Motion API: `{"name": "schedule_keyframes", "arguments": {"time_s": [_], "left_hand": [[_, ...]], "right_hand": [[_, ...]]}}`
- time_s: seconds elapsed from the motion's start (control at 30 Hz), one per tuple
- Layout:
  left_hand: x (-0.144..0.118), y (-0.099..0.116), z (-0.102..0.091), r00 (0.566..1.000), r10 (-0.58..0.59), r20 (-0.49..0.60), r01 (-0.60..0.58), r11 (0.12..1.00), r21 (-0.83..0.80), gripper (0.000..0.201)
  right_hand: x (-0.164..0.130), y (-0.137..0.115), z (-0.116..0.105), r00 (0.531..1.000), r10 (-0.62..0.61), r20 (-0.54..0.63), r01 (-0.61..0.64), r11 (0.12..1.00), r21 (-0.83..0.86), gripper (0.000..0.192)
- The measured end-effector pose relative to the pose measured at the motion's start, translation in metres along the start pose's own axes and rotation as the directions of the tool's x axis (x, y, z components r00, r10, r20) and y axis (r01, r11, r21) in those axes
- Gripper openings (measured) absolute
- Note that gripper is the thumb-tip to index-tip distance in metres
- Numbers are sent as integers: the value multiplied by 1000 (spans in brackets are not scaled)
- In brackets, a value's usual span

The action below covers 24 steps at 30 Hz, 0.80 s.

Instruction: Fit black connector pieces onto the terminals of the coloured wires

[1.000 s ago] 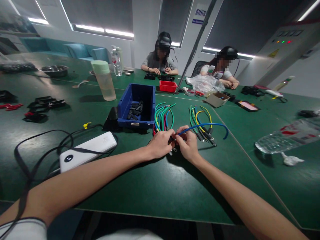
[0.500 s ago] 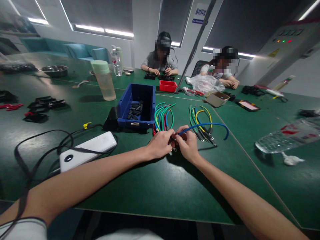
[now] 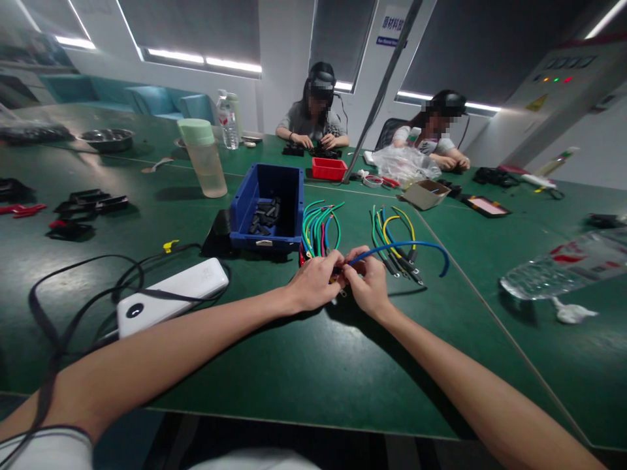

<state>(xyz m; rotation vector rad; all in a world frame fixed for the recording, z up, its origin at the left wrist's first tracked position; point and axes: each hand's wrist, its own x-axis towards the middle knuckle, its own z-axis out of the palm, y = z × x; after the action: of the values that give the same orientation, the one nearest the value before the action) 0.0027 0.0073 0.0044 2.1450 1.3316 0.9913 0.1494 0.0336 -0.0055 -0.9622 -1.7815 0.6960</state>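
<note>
Almost nothing has moved since the earlier pictures: both hands stay pressed together in the same spot on the green table [image 3: 304,365], and only the free end of the blue wire [image 3: 406,246] has shifted very slightly. That suggests slow, fine fingertip work at the wire's near end, still under way.

The fingers of the left hand [image 3: 313,282] are curled shut, pinching something small and dark at the wire's tip; what it is cannot be made out. The right hand [image 3: 368,282] is also closed, its thumb and forefinger gripping the blue wire just beside the left fingertips. From there the wire arcs up and to the right, then droops toward the table.

Just beyond the hands lie two loose bundles of coloured wires, one on the left [image 3: 319,225] and one on the right [image 3: 394,238]. A blue bin [image 3: 268,207] of small black parts stands behind the left bundle. A white power bank [image 3: 172,295] with black cables lies to the left. Two other people work at the far side of the table.
</note>
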Motion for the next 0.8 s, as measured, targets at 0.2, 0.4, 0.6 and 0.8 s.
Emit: {"name": "schedule_keyframes", "arguments": {"time_s": [0.2, 0.4, 0.6, 0.8], "left_hand": [[0, 0, 0, 999, -27, 16, 27, 1000, 14, 19], [0, -2, 1, 1000, 6, 15, -6, 1000, 5, 19], [0, -1, 1, 999, -11, 32, 10, 1000, 19, 19], [0, -1, 0, 999, -23, 41, 22, 999, 33, 17]], "right_hand": [[0, -1, 0, 1000, 6, 7, -6, 1000, 9, 6], [0, 0, 0, 1000, 5, 7, -5, 1000, -4, 6], [0, 2, 0, 1000, -18, 3, 18, 1000, -3, 7], [1, -1, 0, 1000, -2, 13, 2, 1000, 2, 6]]}}
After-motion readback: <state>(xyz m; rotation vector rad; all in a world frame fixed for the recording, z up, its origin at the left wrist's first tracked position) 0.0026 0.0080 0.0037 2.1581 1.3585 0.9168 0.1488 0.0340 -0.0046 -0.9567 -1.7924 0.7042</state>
